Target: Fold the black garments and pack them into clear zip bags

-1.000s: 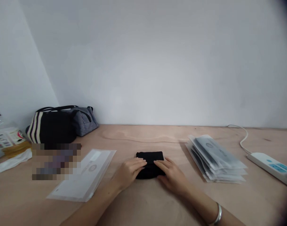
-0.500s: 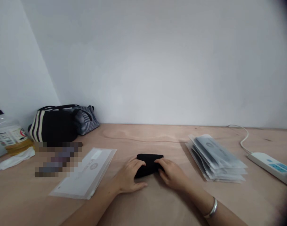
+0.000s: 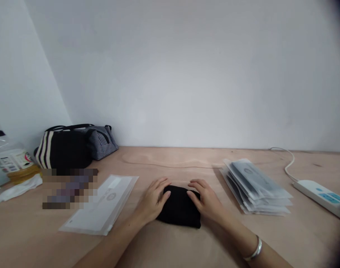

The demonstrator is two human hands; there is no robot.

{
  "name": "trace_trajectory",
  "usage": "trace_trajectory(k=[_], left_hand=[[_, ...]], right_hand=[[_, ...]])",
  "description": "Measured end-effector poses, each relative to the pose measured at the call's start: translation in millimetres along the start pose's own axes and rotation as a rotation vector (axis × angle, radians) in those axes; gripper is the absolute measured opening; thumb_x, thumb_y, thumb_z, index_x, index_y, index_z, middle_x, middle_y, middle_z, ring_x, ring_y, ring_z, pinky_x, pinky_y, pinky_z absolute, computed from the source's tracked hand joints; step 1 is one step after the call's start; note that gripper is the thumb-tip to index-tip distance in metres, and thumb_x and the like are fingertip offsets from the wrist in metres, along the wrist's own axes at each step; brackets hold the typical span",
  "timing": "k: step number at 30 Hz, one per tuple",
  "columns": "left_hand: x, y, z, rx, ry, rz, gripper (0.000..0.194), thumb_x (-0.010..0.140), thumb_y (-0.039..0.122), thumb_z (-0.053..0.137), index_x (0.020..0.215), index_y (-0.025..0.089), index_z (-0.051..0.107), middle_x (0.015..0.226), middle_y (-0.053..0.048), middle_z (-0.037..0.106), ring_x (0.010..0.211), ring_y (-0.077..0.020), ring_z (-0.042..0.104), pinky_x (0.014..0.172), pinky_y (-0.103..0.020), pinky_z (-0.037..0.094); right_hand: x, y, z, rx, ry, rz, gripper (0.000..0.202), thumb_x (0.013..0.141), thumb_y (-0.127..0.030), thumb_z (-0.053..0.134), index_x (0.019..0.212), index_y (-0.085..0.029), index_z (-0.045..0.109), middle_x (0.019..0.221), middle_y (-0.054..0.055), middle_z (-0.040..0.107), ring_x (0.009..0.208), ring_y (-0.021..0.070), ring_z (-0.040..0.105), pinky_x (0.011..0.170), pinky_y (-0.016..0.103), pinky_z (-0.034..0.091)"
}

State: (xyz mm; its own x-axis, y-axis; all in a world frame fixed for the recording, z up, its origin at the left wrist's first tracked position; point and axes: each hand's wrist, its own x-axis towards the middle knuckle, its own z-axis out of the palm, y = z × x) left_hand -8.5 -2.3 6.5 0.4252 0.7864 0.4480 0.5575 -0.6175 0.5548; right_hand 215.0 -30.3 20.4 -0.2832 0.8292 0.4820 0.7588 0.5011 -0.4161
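A folded piece of black cloth (image 3: pixel 179 209) lies flat on the wooden table in front of me. Along its left side rests my left hand (image 3: pixel 152 201), fingers stretched forward and thumb on the cloth's edge. My right hand (image 3: pixel 208 200) is at the other side, its thumb over the cloth and its fingers extended past the upper right corner. Both hands are open and frame the cloth without gripping it. Left of them lies a flat translucent zip bag (image 3: pixel 103 206) with a printed logo. To the right is a stack of similar zip bags (image 3: pixel 255 186) with dark contents.
A white power strip (image 3: pixel 319 191) with a cable sits at the far right. On the left stand a black-and-striped bag (image 3: pixel 69 149), a bottle of yellow liquid (image 3: pixel 18 162), a white tissue (image 3: pixel 18 191) and a pixelated object (image 3: pixel 71 188). A wall (image 3: pixel 192 74) rises behind the table.
The black cloth has turned over toward me and now lies flatter and wider. My hands have loosened from it, with the fingers now stretched along its sides.
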Motion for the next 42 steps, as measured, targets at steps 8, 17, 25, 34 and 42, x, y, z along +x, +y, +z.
trace_trajectory(k=[8,17,25,34,42], left_hand=[[-4.9,-3.8,5.0,0.380,-0.291,0.035,0.043,0.092,0.038,0.027,0.132,0.023,0.030,0.137,-0.002,0.035,0.125,-0.0175,0.027,0.103,-0.038,0.018],[-5.5,-24.6,-78.2,0.820,-0.146,-0.594,0.040,0.074,0.041,0.048,0.095,0.008,0.059,0.097,-0.022,0.056,0.097,-0.0392,0.048,0.075,-0.051,0.037],[-5.6,-39.3,-77.5,0.687,-0.231,-0.565,0.017,0.071,0.023,0.048,0.062,0.018,0.061,0.079,-0.010,0.059,0.085,-0.0286,0.055,0.070,-0.039,0.041],[17.6,13.7,16.8,0.378,-0.150,-0.167,0.023,0.080,0.028,0.046,0.065,0.020,0.062,0.082,-0.005,0.059,0.084,-0.0210,0.053,0.072,-0.031,0.040],[17.6,6.6,39.9,0.265,-0.080,-0.103,0.022,0.080,0.018,0.043,0.068,0.018,0.062,0.089,-0.005,0.056,0.086,-0.0196,0.050,0.076,-0.032,0.040]], right_hand=[[-5.5,-10.9,2.4,-0.158,-0.422,-0.205,0.048,0.087,-0.046,0.032,0.131,-0.028,0.033,0.137,0.003,0.033,0.124,0.0225,0.028,0.098,0.044,0.024],[-4.2,-8.3,-25.9,-0.411,-0.220,0.060,0.056,0.081,-0.059,0.029,0.100,-0.017,0.062,0.102,0.014,0.059,0.101,0.0284,0.048,0.091,0.048,0.027],[-8.2,12.3,-16.4,-0.197,-0.557,-0.135,0.079,0.071,-0.065,0.043,0.136,-0.025,0.022,0.141,0.010,0.022,0.128,0.0319,0.014,0.101,0.053,0.008],[-8.9,15.9,8.1,-0.111,-0.345,0.113,0.049,0.087,-0.041,0.033,0.133,-0.026,0.029,0.138,0.006,0.031,0.129,0.0267,0.016,0.101,0.054,0.010],[-15.7,-1.9,15.8,0.063,-0.234,0.164,0.049,0.089,-0.040,0.027,0.135,-0.025,0.024,0.139,0.004,0.029,0.129,0.0208,0.016,0.103,0.049,0.010]])
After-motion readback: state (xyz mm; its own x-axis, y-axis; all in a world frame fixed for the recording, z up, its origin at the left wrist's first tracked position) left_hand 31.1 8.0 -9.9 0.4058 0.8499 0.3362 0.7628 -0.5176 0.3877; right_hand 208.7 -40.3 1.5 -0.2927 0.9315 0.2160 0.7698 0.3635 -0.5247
